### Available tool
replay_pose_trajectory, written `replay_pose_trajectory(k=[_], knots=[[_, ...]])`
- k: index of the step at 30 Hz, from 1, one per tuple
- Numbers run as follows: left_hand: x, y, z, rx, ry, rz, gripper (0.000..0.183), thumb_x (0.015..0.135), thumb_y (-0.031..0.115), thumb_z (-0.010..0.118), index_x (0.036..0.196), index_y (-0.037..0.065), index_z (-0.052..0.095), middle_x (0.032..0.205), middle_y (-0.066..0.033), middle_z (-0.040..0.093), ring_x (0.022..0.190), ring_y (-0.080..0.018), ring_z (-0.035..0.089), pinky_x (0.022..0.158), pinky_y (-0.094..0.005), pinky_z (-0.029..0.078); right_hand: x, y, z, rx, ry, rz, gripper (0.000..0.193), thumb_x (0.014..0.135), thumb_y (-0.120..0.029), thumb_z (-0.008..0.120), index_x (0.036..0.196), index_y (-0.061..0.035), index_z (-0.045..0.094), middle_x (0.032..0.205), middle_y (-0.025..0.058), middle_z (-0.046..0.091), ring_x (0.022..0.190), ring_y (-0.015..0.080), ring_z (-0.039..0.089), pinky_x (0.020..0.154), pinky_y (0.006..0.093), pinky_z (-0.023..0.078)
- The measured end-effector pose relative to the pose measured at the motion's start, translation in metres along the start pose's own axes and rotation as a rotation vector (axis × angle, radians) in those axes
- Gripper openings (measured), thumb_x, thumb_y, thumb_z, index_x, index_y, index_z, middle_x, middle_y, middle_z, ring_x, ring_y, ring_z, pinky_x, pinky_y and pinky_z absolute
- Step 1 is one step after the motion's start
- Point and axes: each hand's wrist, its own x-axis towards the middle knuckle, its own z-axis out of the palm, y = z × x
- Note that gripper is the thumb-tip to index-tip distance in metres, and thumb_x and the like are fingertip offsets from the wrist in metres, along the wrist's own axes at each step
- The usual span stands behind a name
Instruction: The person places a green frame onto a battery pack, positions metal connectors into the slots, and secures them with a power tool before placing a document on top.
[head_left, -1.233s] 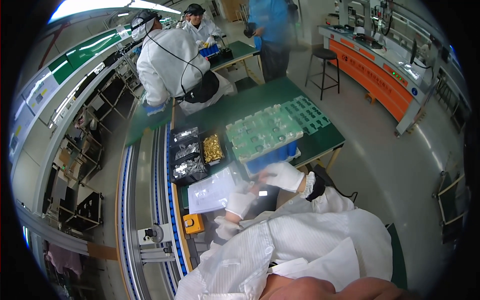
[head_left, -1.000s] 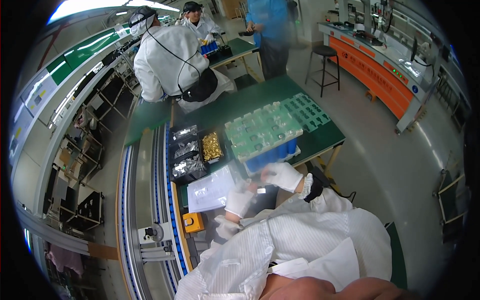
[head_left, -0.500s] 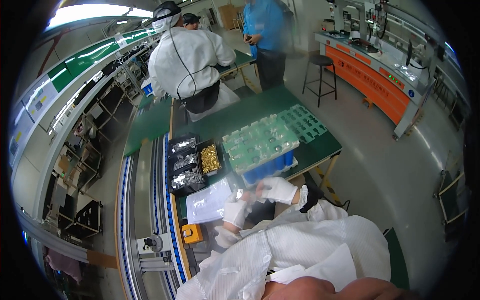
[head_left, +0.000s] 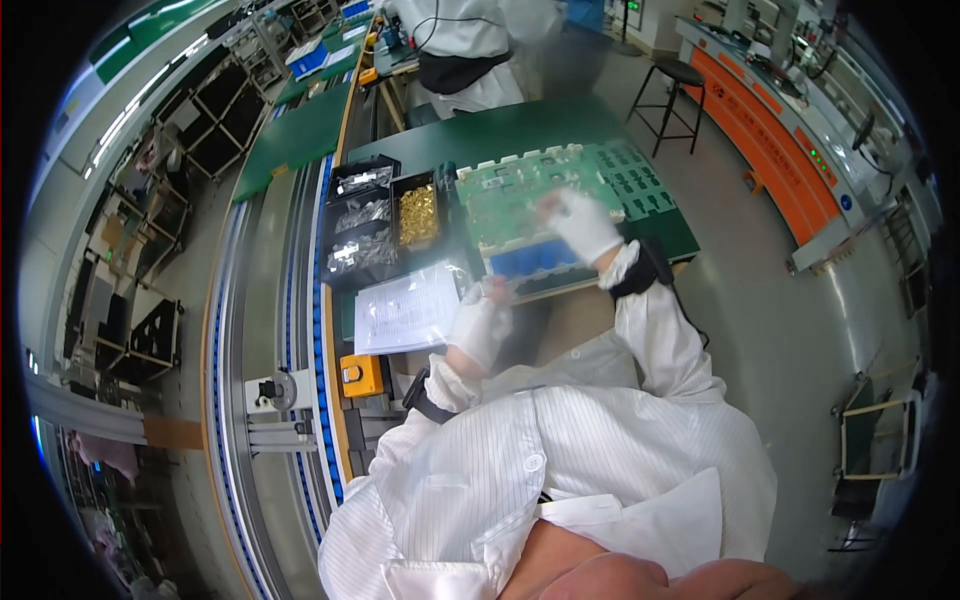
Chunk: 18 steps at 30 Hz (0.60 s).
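Note:
My right hand (head_left: 583,222), in a white glove with bare fingertips, is over the near right part of a green panel (head_left: 510,208). Motion smears its fingers. The panel, with small parts on it, covers a block with blue sides (head_left: 535,259). Lower and to the left, my left hand (head_left: 482,320), gloved the same way, hovers by the right edge of some printed sheets (head_left: 405,308) in a clear sleeve. Its fingertips are drawn together; anything between them is too blurred to make out.
Black bins (head_left: 362,250) of silvery parts and a bin of brass-coloured pieces (head_left: 418,214) stand left of the panel. A yellow button box (head_left: 361,375) sits beside the conveyor rail (head_left: 322,330). Across the green table (head_left: 430,138) is a person in white (head_left: 455,30); a stool (head_left: 680,72) stands right.
My hands were close together near the front of the block. The right has moved away and up over the green panel, while the left stays near the sheets. The view has tilted downward.

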Motion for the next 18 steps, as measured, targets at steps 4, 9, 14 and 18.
replay_pose_trajectory(k=[4,9,14,18], knots=[[0.004,-0.004,-0.004,-0.161,-0.001,-0.206,0.021,0.091,0.006,0.052,0.112,0.007,0.050,0.090,-0.0066,0.056,0.059,-0.0106,0.050,0.045,-0.0191,0.037,0.041,0.026,-0.009,-0.272,0.022,-0.017,0.013,0.081,-0.014,0.063,0.091,-0.0052,0.063,0.081,0.0145,0.065,0.076,0.0246,0.063,0.069,0.0307,0.048],[-0.003,0.004,-0.001,-0.115,-0.010,-0.173,0.025,0.090,0.002,0.052,0.114,0.007,0.049,0.091,-0.0072,0.057,0.061,-0.0115,0.052,0.045,-0.0185,0.039,0.063,0.028,0.001,-0.515,-0.172,-0.015,0.013,0.083,-0.018,0.060,0.092,-0.0096,0.064,0.087,0.0137,0.065,0.081,0.0311,0.062,0.073,0.0369,0.049],[-0.002,0.008,-0.001,0.030,-0.004,-0.201,0.022,0.092,0.008,0.053,0.114,0.007,0.049,0.087,-0.0062,0.060,0.057,-0.0091,0.051,0.042,-0.0165,0.037,0.063,0.025,0.003,-0.507,-0.241,0.000,0.016,0.081,-0.014,0.059,0.094,-0.0067,0.064,0.091,0.0139,0.065,0.086,0.0318,0.061,0.078,0.0350,0.047],[0.001,0.009,0.005,-0.018,-0.006,-0.209,0.018,0.092,0.010,0.054,0.109,0.006,0.051,0.087,-0.0055,0.060,0.057,-0.0083,0.050,0.041,-0.0166,0.037,0.062,0.032,0.004,-0.658,-0.217,-0.198,0.009,0.076,-0.014,0.064,0.084,-0.0103,0.064,0.089,0.0116,0.060,0.087,0.0299,0.059,0.078,0.0373,0.047]])
